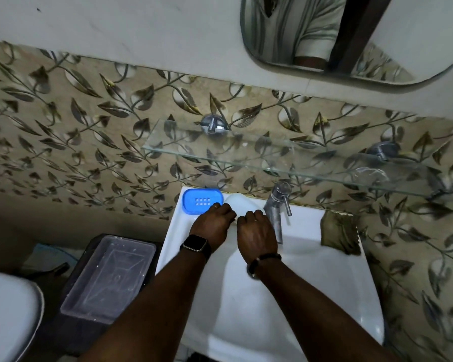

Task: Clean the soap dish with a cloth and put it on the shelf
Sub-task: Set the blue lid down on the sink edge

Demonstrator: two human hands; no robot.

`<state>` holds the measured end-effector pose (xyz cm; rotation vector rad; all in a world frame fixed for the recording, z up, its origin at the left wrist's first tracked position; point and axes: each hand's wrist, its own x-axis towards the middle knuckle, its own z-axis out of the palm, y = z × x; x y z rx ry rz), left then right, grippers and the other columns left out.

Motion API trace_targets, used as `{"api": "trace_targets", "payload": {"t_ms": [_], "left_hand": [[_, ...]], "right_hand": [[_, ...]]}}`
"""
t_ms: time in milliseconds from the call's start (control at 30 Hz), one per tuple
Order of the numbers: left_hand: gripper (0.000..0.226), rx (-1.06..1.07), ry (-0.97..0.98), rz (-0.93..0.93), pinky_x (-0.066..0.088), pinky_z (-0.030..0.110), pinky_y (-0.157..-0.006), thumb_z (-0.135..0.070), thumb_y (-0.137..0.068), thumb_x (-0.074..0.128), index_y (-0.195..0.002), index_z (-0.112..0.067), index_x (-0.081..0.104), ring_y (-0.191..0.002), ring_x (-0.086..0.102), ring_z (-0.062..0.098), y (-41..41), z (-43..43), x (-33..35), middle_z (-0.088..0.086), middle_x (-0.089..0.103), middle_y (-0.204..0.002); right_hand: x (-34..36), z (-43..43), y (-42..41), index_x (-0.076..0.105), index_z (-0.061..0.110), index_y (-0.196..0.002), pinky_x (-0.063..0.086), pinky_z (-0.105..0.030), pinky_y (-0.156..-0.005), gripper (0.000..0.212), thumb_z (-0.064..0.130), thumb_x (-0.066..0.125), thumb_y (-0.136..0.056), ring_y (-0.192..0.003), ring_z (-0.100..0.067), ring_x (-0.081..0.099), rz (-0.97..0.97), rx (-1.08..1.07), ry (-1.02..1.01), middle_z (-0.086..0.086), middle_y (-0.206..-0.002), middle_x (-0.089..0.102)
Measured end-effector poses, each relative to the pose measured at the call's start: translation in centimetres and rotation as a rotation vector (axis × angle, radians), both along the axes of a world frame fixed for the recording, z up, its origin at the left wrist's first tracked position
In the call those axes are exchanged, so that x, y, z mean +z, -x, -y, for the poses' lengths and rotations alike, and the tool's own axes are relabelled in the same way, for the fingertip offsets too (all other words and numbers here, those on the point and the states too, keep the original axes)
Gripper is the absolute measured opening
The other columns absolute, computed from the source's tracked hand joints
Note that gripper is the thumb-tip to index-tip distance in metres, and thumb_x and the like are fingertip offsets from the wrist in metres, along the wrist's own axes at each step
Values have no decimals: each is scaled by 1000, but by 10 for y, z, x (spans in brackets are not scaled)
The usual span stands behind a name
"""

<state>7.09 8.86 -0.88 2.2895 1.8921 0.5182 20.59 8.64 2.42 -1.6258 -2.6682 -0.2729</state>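
Note:
A blue soap dish with drain holes lies on the back left corner of the white sink. Right beside it is a white oval piece. My left hand has curled fingers at the blue dish's right edge and the white piece's near side. My right hand is curled at the white piece's right side, just left of the tap. The fingertips are hidden, so any grip is unclear. An olive cloth lies on the sink's right rim. A glass shelf is fixed to the wall above.
A clear plastic box sits on a dark stand left of the sink, with a white toilet further left. A mirror hangs above the shelf. A clear glass item rests on the shelf's right end.

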Motion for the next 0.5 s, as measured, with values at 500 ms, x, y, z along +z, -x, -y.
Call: {"api": "trace_targets", "payload": {"t_ms": [500], "left_hand": [[21,88,-138,-53,49,47,-70,-3,-94,54,-107,-7,70,-99,56,39,-29,108,51,15,65,-107]], "right_hand": [[41,89,-39,61,17,-59,48,-31,-56,15,3,64,-62,-63,-25,59,-54,208,-183,-4,-59,57]]}}
